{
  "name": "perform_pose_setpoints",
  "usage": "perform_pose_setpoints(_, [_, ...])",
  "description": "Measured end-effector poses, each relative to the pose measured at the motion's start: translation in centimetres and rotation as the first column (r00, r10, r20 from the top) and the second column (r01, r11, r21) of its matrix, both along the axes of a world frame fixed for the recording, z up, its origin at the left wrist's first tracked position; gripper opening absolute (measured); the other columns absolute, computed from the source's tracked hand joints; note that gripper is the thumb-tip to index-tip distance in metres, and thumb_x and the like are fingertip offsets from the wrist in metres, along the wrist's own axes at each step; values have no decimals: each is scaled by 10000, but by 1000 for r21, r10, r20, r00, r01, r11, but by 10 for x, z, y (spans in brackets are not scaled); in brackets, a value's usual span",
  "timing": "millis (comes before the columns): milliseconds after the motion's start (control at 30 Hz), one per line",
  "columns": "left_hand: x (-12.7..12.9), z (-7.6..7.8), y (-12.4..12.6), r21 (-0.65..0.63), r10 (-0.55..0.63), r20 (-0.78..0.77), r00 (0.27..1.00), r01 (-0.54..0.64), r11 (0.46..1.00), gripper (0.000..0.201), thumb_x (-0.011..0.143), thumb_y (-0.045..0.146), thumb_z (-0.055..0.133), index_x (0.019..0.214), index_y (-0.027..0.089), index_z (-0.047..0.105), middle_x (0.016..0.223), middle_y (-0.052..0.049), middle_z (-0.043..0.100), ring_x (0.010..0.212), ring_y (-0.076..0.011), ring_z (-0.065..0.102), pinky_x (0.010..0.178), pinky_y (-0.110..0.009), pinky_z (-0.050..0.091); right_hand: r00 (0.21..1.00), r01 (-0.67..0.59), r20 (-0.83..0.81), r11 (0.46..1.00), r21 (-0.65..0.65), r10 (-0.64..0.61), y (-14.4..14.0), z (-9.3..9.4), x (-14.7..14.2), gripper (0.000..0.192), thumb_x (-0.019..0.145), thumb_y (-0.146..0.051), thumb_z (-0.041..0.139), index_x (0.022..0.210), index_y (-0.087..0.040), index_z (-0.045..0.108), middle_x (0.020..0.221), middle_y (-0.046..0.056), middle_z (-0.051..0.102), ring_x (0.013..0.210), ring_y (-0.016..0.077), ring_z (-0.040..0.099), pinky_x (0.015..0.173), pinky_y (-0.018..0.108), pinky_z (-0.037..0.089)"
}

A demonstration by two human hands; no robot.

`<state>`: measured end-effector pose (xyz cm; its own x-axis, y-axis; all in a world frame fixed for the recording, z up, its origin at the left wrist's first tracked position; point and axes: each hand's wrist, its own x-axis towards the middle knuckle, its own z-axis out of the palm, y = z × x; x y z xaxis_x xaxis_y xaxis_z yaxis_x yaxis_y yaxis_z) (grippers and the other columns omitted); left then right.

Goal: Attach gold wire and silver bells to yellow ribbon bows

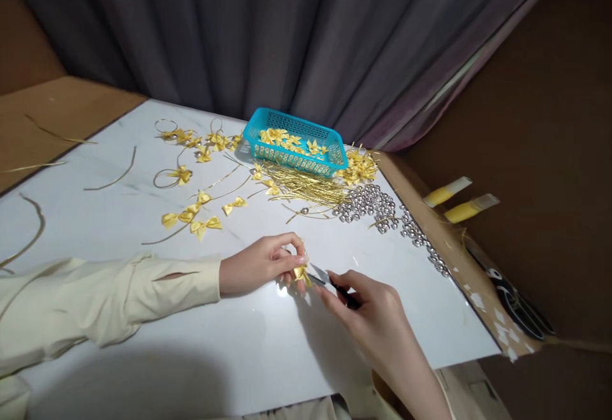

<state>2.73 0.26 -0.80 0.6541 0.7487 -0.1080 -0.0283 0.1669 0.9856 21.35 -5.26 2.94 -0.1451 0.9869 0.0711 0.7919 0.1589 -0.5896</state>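
No writing, label, brand, number or sign can be read anywhere in this view. The turquoise basket (292,143) shows only its mesh wall, the two yellow-tipped tubes (459,200) at the right edge of the table (239,343) carry plain pale caps with no print that can be made out, and the dark object (519,302) at the table's far right corner bears pale curved marks too blurred to tell as letters.

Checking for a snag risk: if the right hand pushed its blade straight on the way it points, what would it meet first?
Probably the yellow bow pinched in the left hand; the right hand aims its blade tip right at it, though depth is unclear.
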Motion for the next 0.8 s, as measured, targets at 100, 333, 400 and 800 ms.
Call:
perform_pose_setpoints(100, [0, -1, 0, -4, -4, 0, 1000, 4, 1000, 252, 858, 428, 539, 840, 188, 465, 664, -18, 674, 576, -109, 524, 582, -225, 410, 1000, -17, 19, 996, 82, 16, 1, -1, -5, 379, 833, -453, 512, 665, -137, 637, 473, -6, 525, 406, 90, 420, 408, 198, 339])
perform_pose_setpoints(333, [0, 2, 0, 5, 8, -21, 1000, -8, 1000, 228, 859, 398, 544, 834, 184, 471, 610, 12, 628, 574, -101, 517, 570, -211, 399, 994, -85, 85, 974, 209, 68, 0, 1, -11, 347, 872, -386, 480, 665, -137, 606, 475, -12, 514, 377, 84, 416, 393, 197, 334])
perform_pose_setpoints(400, [0, 2, 0, 0, -3, -15, 1000, 3, 1000, 237, 864, 409, 534, 834, 183, 467, 638, -1, 643, 581, -102, 517, 576, -215, 402, 995, -83, 67, 976, 203, 71, -1, 4, -11, 329, 865, -361, 496, 648, -137, 601, 472, -18, 505, 379, 81, 421, 388, 191, 329])
perform_pose_setpoints(800, [0, 0, 1, 18, -40, 13, 999, 40, 999, 213, 870, 378, 534, 831, 177, 476, 641, 8, 619, 587, -99, 510, 567, -215, 377, 993, -87, 108, 945, 316, 55, -1, -10, -19, 280, 888, -283, 476, 657, -151, 564, 522, -6, 543, 409, 88, 450, 411, 196, 335])
